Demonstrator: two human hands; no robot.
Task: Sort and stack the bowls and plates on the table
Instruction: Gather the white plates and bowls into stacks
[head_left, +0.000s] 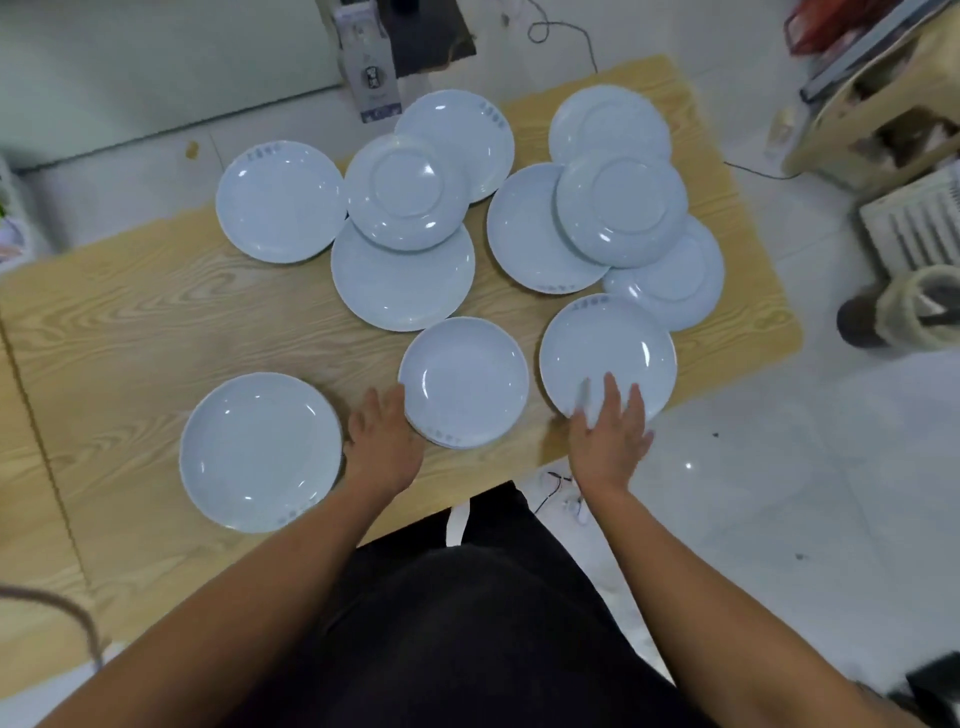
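Both hands flat on plates near the table edge, nothing clamped.
Right hand (610, 439) is laid with straight, spread fingers on the near rim of the right plate (608, 348). Left hand (384, 441) is set, fingers extended, against the left rim of the middle plate (464, 379); a second rim is seen under it. A single plate (260, 452) is placed further left. Behind, a left cluster (402, 288) and a right cluster (535, 239) are overlapped, some upside down, on the wooden table (130, 338).
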